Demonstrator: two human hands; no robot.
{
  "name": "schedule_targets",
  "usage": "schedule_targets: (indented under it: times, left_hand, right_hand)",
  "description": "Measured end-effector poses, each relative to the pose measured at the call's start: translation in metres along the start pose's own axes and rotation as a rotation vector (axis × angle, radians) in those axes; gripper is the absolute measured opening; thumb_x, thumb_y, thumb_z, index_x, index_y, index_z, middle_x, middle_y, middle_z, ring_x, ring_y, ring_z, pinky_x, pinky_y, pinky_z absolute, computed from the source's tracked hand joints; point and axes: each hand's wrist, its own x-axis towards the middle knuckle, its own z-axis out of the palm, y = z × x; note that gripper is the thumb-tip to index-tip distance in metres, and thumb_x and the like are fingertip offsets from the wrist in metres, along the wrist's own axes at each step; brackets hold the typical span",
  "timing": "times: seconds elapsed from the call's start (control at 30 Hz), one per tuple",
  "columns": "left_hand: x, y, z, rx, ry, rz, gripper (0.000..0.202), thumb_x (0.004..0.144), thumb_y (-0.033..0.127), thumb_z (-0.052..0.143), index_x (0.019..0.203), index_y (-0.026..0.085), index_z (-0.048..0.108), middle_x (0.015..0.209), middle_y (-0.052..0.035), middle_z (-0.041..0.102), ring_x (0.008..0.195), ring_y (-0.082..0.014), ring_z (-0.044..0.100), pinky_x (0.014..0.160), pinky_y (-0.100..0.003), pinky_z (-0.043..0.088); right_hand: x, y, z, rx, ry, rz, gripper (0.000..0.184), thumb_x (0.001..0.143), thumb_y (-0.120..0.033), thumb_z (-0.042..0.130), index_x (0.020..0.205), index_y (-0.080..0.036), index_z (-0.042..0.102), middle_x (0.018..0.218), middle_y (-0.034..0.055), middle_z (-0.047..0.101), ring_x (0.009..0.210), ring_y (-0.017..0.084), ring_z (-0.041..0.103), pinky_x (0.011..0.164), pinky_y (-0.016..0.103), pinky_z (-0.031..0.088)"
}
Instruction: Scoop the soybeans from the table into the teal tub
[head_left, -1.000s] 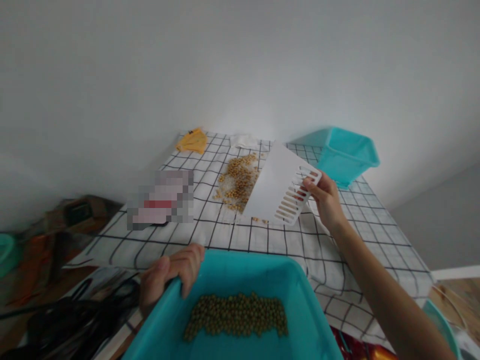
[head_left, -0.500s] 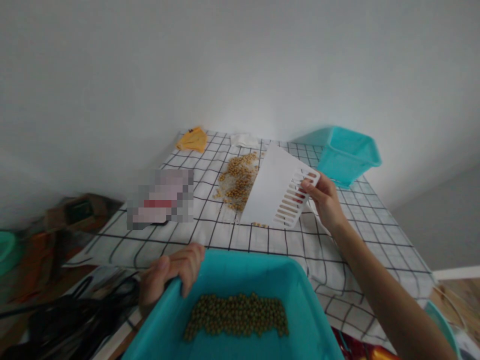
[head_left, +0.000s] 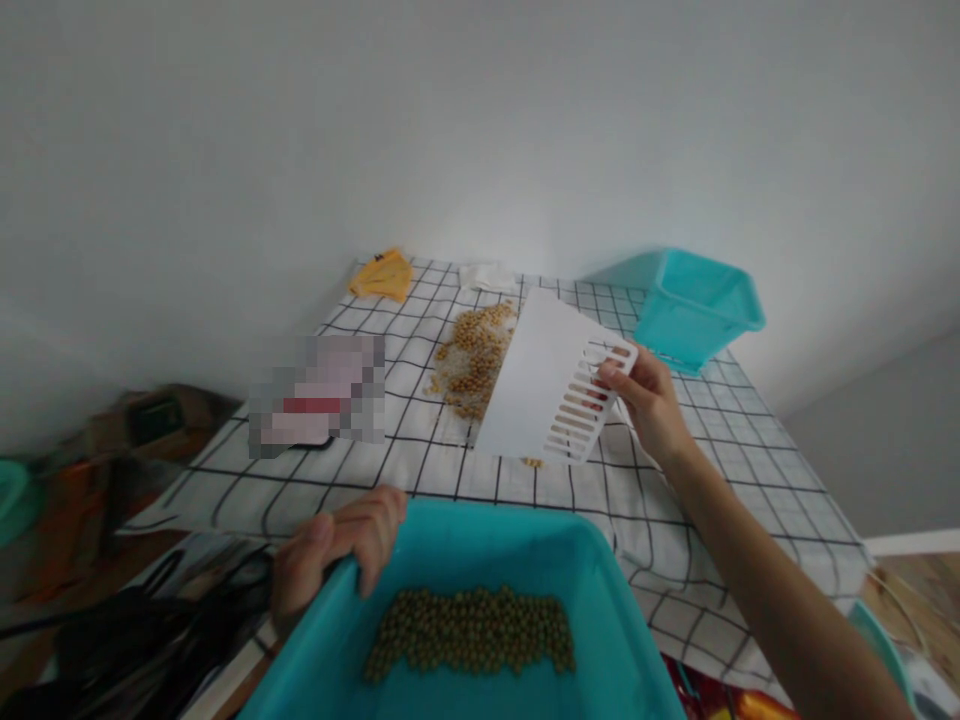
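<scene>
My left hand (head_left: 341,548) is closed over the left corner of a teal plastic bin (head_left: 517,520), its fingers curled over the rim. Inside the bin lies a band of small round greenish-brown beans or beads (head_left: 472,630). My right hand (head_left: 649,400) pinches the slotted edge of a flat white plastic sheet (head_left: 529,380), tilted over the table. Left of the sheet, yellow soybean-like beans (head_left: 476,360) are spread among small pale grains; the sheet hides part of them. A few beans (head_left: 532,462) show below its lower edge.
A second teal bin (head_left: 697,310) stands at the back right of the checked cloth (head_left: 420,470). Also on the cloth are a yellow cloth-like item (head_left: 384,275), a white crumpled piece (head_left: 486,277) and a pixelated phone-like object (head_left: 319,390). Black straps (head_left: 150,620) lie at lower left.
The white sheet has shifted slightly left and down in my right hand's grasp. My left hand keeps its hold on the bin's rim.
</scene>
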Motion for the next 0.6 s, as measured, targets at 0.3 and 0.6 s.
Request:
schedule_targets:
  times: [0.3,0.6]
  left_hand:
    - [0.001,-0.003,-0.002,-0.001,-0.041,0.045,0.066,0.109,0.036,0.011,0.062,0.022,0.055,0.053,-0.0006,0.054,0.054,-0.0192,0.052,0.071,-0.041,0.044]
    - [0.018,0.002,0.071,-0.103,0.099,0.068,0.064,0.109,0.034,0.016,0.054,0.02,0.045,0.047,0.0012,0.045,0.047,-0.0167,0.044,0.065,-0.04,0.043]
  right_hand:
    - [0.0,0.001,0.001,0.019,-0.037,0.022,0.014,0.081,-0.034,0.08,0.08,-0.023,0.07,0.077,-0.0015,0.068,0.069,0.016,0.062,0.067,0.03,0.052]
    - [0.004,0.001,-0.003,0.0,-0.105,0.111,0.02,0.08,-0.039,0.079,0.082,-0.021,0.069,0.076,-0.0004,0.068,0.069,0.016,0.062,0.065,0.029,0.051]
